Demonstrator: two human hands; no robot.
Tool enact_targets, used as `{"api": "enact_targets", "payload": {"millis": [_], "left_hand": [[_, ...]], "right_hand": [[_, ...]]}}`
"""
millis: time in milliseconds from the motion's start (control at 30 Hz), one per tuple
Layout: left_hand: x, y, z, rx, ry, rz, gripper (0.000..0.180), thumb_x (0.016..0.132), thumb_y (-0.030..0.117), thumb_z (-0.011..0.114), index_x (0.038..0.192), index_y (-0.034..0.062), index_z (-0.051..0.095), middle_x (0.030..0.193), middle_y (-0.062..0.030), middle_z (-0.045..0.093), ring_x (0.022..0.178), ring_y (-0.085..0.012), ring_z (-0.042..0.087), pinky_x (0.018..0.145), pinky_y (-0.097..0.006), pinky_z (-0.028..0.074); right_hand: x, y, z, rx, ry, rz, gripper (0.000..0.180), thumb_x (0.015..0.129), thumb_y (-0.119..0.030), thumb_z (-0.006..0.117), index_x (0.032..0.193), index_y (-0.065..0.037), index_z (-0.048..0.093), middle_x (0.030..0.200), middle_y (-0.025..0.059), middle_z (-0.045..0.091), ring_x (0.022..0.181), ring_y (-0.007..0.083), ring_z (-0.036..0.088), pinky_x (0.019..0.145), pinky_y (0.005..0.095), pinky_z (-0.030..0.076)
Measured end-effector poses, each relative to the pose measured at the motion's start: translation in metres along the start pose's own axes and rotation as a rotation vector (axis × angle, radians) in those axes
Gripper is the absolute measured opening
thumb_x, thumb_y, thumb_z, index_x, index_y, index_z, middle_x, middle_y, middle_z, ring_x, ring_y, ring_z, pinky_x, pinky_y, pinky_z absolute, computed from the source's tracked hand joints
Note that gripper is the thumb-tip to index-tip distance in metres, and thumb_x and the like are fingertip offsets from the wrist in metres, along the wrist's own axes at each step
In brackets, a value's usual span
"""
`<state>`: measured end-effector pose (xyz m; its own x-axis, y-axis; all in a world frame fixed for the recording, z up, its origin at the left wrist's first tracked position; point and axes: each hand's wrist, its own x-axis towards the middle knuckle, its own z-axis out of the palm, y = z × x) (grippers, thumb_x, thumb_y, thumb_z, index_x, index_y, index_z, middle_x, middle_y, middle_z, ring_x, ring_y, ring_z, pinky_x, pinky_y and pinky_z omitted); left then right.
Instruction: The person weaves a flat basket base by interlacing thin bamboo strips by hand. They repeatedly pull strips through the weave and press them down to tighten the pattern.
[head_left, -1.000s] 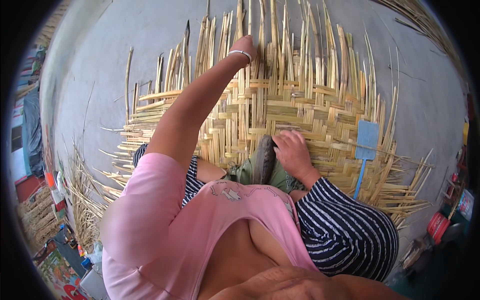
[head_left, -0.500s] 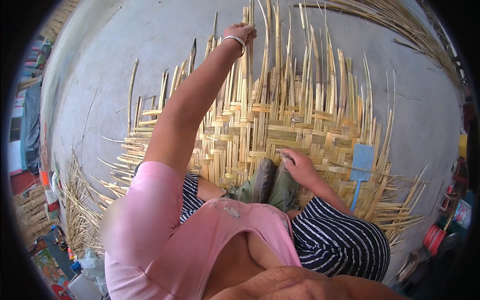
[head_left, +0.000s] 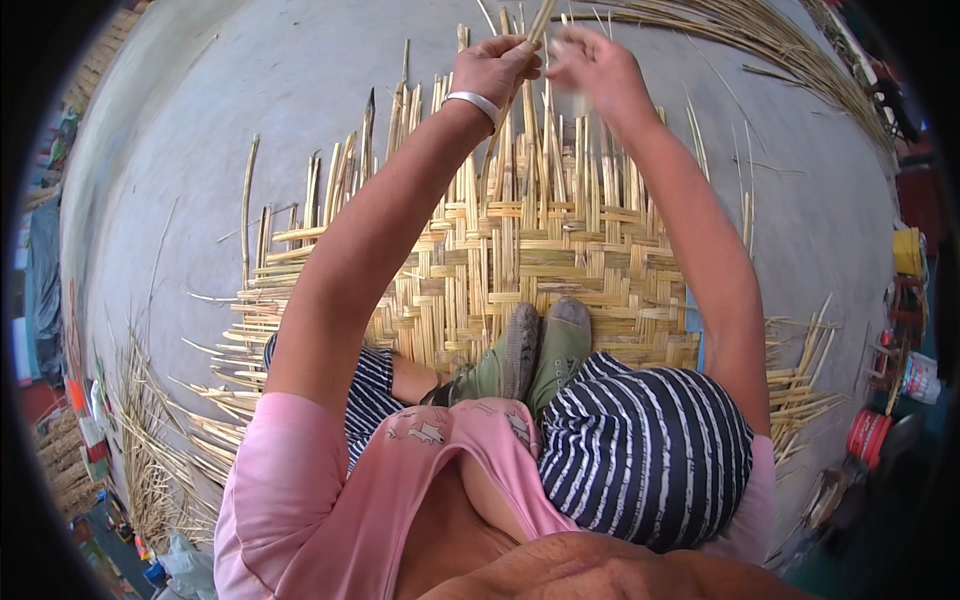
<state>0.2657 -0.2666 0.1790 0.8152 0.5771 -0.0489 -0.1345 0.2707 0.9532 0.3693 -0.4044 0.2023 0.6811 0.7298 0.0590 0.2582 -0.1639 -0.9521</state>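
A woven mat of split reed strips [head_left: 460, 270] lies on the floor, its unwoven ends sticking out at the far edge and both sides. My left hand [head_left: 497, 68], with a silver bangle [head_left: 472, 100] at the wrist, is closed around reed strips [head_left: 541, 22] above the mat's far ends. Close beside it on the right is my right hand [head_left: 598, 70], its fingers smeared by motion, so its grip does not show. My green shoes [head_left: 563, 345] rest on the mat's near part.
A bundle of long reeds [head_left: 740, 30] lies at the far right. Loose thin stalks [head_left: 145, 440] are heaped at the left. A blue plastic piece [head_left: 693, 318] shows beside my right arm. Red [head_left: 866, 438] and yellow containers [head_left: 908, 252] stand along the right edge.
My right hand has risen from the mat near my shoes to beside my left hand. The left hand keeps its hold, and the strips in it now lean to the right.
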Motion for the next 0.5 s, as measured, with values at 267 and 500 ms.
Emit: {"api": "enact_targets", "payload": {"millis": [267,500], "left_hand": [[-0.030,0.003,0.022,0.343,0.011,0.074,0.026,0.098,0.013,0.068,0.116,-0.0054,0.070,0.100,-0.0118,0.075,0.089,-0.0175,0.074,0.078,-0.029,0.059],[0.021,-0.049,0.029,0.447,0.164,0.189,0.031,0.096,0.026,0.067,0.105,-0.0025,0.073,0.084,-0.0130,0.074,0.074,-0.0190,0.066,0.069,-0.036,0.051]], "right_hand": [[0.004,0.009,0.003,0.297,0.199,-0.102,0.008,0.103,-0.009,0.058,0.098,-0.006,0.064,0.083,0.0036,0.069,0.073,0.0103,0.067,0.065,0.0259,0.055],[-0.018,0.012,0.014,0.004,0.293,-0.443,0.006,0.099,-0.006,0.064,0.093,-0.004,0.066,0.083,0.0004,0.067,0.074,0.0065,0.058,0.068,0.0240,0.049]]}}
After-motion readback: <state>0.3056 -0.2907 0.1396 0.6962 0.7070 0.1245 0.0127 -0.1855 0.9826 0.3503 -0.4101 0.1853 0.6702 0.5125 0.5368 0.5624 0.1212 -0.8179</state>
